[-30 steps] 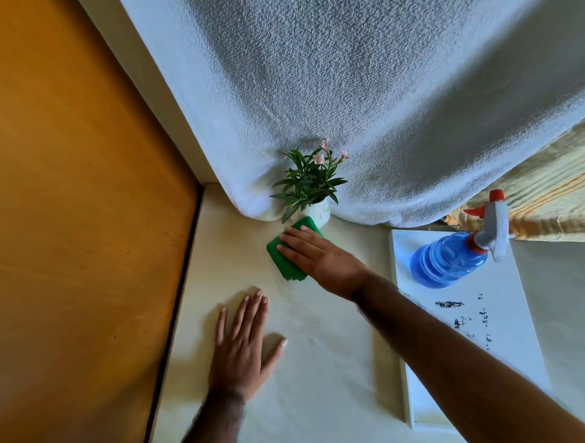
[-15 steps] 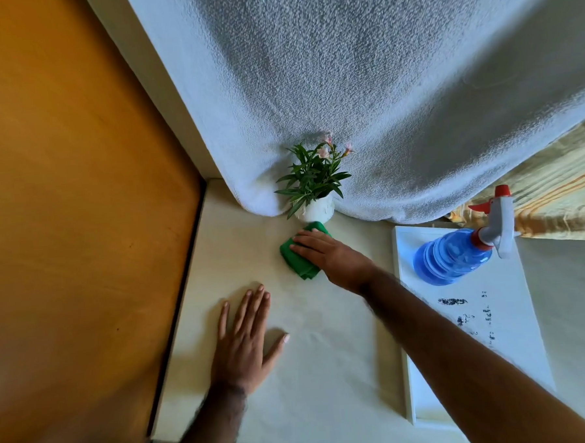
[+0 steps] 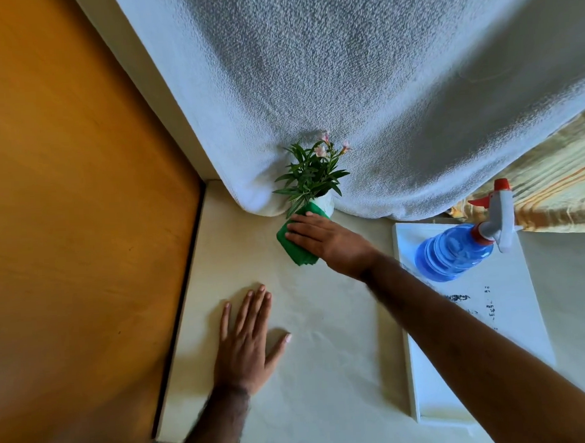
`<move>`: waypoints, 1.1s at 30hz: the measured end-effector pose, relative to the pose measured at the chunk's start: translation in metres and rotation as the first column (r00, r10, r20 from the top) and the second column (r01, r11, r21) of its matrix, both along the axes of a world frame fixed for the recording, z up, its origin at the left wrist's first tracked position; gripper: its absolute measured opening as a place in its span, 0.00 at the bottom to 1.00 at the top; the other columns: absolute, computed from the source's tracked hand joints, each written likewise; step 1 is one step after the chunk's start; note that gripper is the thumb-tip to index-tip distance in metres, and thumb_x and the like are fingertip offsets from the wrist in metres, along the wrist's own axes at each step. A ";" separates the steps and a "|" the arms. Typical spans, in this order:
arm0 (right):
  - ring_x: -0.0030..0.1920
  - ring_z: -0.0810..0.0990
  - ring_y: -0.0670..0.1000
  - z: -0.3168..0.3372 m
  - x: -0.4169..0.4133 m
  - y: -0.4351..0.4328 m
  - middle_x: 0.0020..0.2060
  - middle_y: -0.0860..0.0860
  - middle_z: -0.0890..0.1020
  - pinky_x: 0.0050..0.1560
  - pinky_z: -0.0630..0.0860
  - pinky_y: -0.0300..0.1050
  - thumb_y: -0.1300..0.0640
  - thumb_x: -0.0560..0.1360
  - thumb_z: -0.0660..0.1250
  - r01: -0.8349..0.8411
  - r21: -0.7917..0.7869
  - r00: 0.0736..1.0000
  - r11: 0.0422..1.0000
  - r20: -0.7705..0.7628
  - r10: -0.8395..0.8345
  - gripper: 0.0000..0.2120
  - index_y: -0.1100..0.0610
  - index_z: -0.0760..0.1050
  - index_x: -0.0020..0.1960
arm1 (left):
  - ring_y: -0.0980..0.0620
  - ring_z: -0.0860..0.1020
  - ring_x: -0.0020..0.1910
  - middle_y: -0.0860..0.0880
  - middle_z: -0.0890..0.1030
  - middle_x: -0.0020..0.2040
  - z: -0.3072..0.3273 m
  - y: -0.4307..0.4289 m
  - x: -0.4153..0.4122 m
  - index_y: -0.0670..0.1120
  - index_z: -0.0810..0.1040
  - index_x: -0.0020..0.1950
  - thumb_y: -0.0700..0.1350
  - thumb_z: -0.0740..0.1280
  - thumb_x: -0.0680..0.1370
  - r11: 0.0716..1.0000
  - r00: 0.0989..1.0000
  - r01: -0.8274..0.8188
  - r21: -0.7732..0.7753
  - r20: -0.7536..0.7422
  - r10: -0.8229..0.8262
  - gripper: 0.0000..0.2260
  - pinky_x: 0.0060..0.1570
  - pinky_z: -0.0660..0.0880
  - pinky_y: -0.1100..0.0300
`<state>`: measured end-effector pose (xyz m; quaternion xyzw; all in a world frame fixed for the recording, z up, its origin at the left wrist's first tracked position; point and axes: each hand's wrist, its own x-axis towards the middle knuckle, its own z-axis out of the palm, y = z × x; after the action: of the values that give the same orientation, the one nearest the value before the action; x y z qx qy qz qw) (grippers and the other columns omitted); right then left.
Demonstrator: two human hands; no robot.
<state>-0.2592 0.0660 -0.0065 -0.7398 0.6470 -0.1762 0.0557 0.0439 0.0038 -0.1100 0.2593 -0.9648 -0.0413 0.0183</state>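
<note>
On the cream tabletop (image 3: 329, 371) our right hand (image 3: 333, 241) presses flat, fingers straight and together, on the folded green cloth (image 3: 294, 251) — its long axis runs away from us to touch the base of the potted plant (image 3: 310, 176). Our left hand (image 3: 247, 345) lies spread on the table, nearer us and apart from the cloth.

Soft, warm daylight, fairly bright and even. Faint, soft-edged shadows lie on the pale surface (image 3: 326, 372) beside the left hand (image 3: 247, 345) and along the right arm (image 3: 459, 331) — its edge slightly motion-blurred. Wide-angle bending curves the orange panel (image 3: 63, 199) and the white cloth (image 3: 378, 81) toward the frame's edges.
</note>
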 end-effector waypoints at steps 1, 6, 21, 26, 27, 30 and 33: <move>0.72 0.72 0.69 -0.002 -0.002 0.001 0.70 0.67 0.76 0.73 0.68 0.69 0.73 0.80 0.58 0.009 0.022 1.000 1.000 0.025 -0.009 0.20 0.69 0.75 0.70 | 0.49 0.53 0.87 0.49 0.55 0.88 0.000 -0.001 0.000 0.48 0.54 0.87 0.71 0.53 0.82 1.000 1.000 0.000 0.000 -0.002 0.000 0.40 0.84 0.55 0.36; 0.73 0.71 0.68 -0.015 0.011 0.010 0.70 0.67 0.76 0.76 0.62 0.62 0.81 0.74 0.56 0.114 0.110 0.971 0.987 0.200 -0.134 0.26 0.70 0.76 0.69 | 0.49 0.54 0.87 0.50 0.55 0.88 0.001 0.000 0.001 0.48 0.53 0.87 0.71 0.53 0.82 1.000 1.000 -0.001 0.012 0.001 0.001 0.40 0.83 0.57 0.35; 0.75 0.70 0.64 -0.005 0.031 0.063 0.72 0.61 0.76 0.77 0.66 0.60 0.81 0.72 0.65 0.192 0.046 0.964 0.980 0.176 -0.197 0.31 0.65 0.74 0.73 | 0.47 0.57 0.86 0.48 0.57 0.87 0.006 -0.001 0.001 0.48 0.54 0.87 0.71 0.55 0.81 0.999 1.000 0.001 0.036 0.002 -0.001 0.41 0.82 0.58 0.35; 0.77 0.68 0.63 0.005 0.039 0.128 0.74 0.61 0.73 0.77 0.64 0.63 0.80 0.72 0.65 0.320 0.038 0.940 0.947 0.116 -0.322 0.33 0.65 0.71 0.75 | 0.46 0.59 0.85 0.47 0.59 0.87 0.010 -0.003 0.001 0.47 0.56 0.86 0.69 0.56 0.80 0.998 1.000 -0.002 0.057 0.012 0.001 0.40 0.81 0.61 0.34; 0.77 0.67 0.62 0.006 0.040 0.144 0.75 0.60 0.73 0.78 0.63 0.63 0.80 0.72 0.65 0.343 0.057 0.933 0.938 0.099 -0.347 0.34 0.64 0.70 0.76 | 0.46 0.60 0.85 0.47 0.59 0.87 0.012 -0.002 0.000 0.47 0.57 0.86 0.69 0.56 0.80 0.998 1.000 0.000 0.060 0.010 -0.001 0.40 0.81 0.61 0.33; 0.78 0.67 0.60 0.003 0.047 0.193 0.76 0.59 0.72 0.79 0.62 0.59 0.79 0.73 0.63 0.431 0.089 0.898 0.898 0.054 -0.436 0.34 0.62 0.69 0.77 | 0.46 0.64 0.84 0.46 0.62 0.86 0.016 0.000 0.000 0.45 0.62 0.84 0.67 0.58 0.80 0.998 1.000 0.000 0.067 -0.021 0.001 0.38 0.79 0.63 0.33; 0.78 0.66 0.59 -0.005 0.054 0.242 0.76 0.58 0.72 0.80 0.58 0.54 0.83 0.69 0.64 0.548 0.099 0.833 0.830 0.019 -0.552 0.38 0.61 0.71 0.76 | 0.47 0.63 0.84 0.46 0.63 0.86 0.018 0.001 0.000 0.45 0.62 0.84 0.66 0.58 0.80 0.997 0.999 -0.002 0.071 -0.042 0.005 0.38 0.80 0.62 0.33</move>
<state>-0.2050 0.3078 -0.0113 -0.5148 0.8382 -0.1729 0.0508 0.0443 0.0049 -0.0922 0.2604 -0.9616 -0.0811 0.0295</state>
